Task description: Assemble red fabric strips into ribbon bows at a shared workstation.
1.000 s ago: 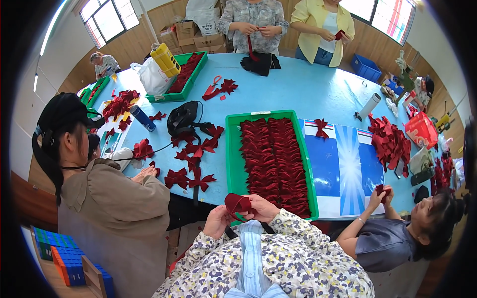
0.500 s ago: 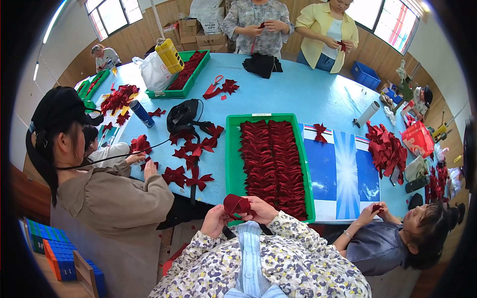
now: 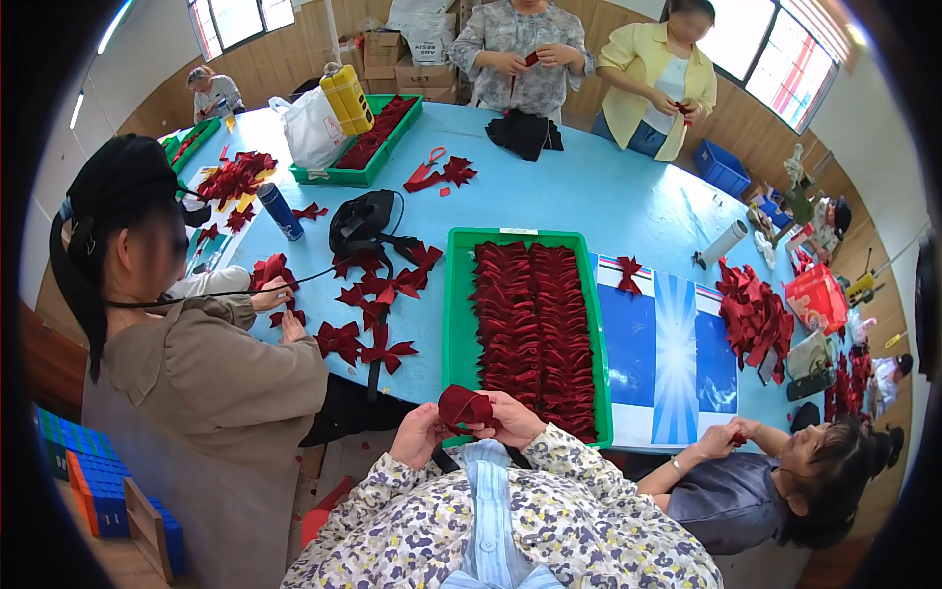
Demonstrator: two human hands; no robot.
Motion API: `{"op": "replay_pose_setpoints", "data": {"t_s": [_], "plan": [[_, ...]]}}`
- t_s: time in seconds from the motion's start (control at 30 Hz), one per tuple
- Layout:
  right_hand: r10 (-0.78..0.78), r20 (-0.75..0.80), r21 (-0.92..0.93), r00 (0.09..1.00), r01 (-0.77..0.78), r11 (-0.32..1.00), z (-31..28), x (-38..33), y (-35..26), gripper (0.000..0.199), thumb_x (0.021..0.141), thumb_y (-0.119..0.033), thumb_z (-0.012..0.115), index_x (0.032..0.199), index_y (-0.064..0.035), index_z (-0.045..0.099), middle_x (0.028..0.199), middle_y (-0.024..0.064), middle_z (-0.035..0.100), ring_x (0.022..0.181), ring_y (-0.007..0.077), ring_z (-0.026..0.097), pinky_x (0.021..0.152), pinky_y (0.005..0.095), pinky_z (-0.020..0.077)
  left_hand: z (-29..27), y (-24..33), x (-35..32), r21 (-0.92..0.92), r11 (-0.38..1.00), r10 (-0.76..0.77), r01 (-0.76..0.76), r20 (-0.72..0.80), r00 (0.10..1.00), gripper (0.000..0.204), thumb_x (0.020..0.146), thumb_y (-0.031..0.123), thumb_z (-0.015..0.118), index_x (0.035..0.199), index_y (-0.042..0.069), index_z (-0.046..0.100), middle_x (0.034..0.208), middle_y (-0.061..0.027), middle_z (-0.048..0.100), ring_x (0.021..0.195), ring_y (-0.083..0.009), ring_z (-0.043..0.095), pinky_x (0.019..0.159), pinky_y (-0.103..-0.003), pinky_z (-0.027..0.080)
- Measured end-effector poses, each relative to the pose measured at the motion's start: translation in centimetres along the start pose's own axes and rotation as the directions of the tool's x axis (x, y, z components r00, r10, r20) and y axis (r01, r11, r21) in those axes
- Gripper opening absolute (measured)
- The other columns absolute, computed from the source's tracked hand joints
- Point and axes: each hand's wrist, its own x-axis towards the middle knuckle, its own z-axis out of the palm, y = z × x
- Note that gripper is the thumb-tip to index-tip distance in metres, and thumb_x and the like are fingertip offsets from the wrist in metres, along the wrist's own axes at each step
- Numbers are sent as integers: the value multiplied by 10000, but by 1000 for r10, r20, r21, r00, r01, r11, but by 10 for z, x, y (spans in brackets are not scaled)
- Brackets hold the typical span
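Observation:
A dark red ribbon piece [image 3: 461, 404], folded into a loop, is held up in front of my chest. My left hand [image 3: 416, 435] grips its left side with closed fingers. The fingers of my right hand [image 3: 514, 422] pinch its right side, and the fingertips of both hands almost meet beneath the loop. Just beyond my hands lies a green tray [image 3: 457, 324] with dark red bows [image 3: 535, 324] packed in two long rows. Loose red bows [image 3: 381, 348] are scattered on the blue table [image 3: 549, 191] left of the tray.
Right of the tray lie a blue-and-white printed sheet [image 3: 628, 344], a single bow [image 3: 629, 276] and a heap of red ribbon pieces [image 3: 756, 314]. A black bag [image 3: 363, 226] and blue bottle [image 3: 281, 211] stand beyond the loose bows. Co-workers sit close on both sides; others stand opposite.
The view has shifted slightly. My hands keep hold of the ribbon in nearly the same pose. The co-worker at left has leaned a little, hands still on red fabric.

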Motion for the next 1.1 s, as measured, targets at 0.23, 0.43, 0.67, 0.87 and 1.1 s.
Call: {"op": "replay_pose_setpoints", "data": {"t_s": [0.23, 0.43, 0.67, 0.87, 1.1], "plan": [[27, -15, 13, 1000, -27, 1000, 11, 19, 22, 151, 916, -125, 503, 1025, -26, 534, 744, 6, 499, 598, 56, 416, 479, 184, 313, -26, 8, -17, -77, 997, -21, 20, -16, 1000, 172, 917, 233, 496, 930, 79, 573, 899, -34, 637, 811, -130, 604, 771, -308, 481], [28, -1, 1, 1000, -28, 1000, 18, 33, 39, 156, 918, -125, 498, 1032, -22, 528, 758, 12, 499, 616, 61, 422, 485, 188, 318, -48, 9, -26, -107, 994, 7, -8, -13, 1000, 139, 909, 216, 526, 906, 80, 557, 867, -20, 636, 776, -115, 602, 751, -293, 484], [49, -25, 3, 998, -49, 999, 15, 44, 53, 169, 915, -126, 501, 1046, -22, 525, 761, 13, 494, 618, 63, 415, 489, 191, 312, -63, 8, -28, -111, 994, -24, 19, -37, 999, 149, 913, 229, 527, 877, 85, 547, 872, -19, 640, 765, -112, 609, 740, -288, 490], [54, -42, -6, 998, -54, 999, 14, 46, 54, 188, 913, -132, 504, 1066, -24, 526, 752, 4, 480, 618, 61, 407, 493, 192, 304, -65, 7, -25, -117, 993, -14, 11, -26, 1000, 143, 915, 229, 524, 869, 97, 555, 872, -19, 647, 765, -109, 617, 728, -278, 492], [43, -40, -4, 998, -43, 999, 12, 43, 49, 199, 914, -138, 504, 1075, -22, 525, 748, -3, 473, 619, 59, 405, 494, 189, 306, -60, 6, -22, -103, 994, -29, 25, -36, 999, 146, 916, 230, 518, 902, 94, 570, 869, -16, 652, 752, -102, 620, 716, -268, 493]]}}
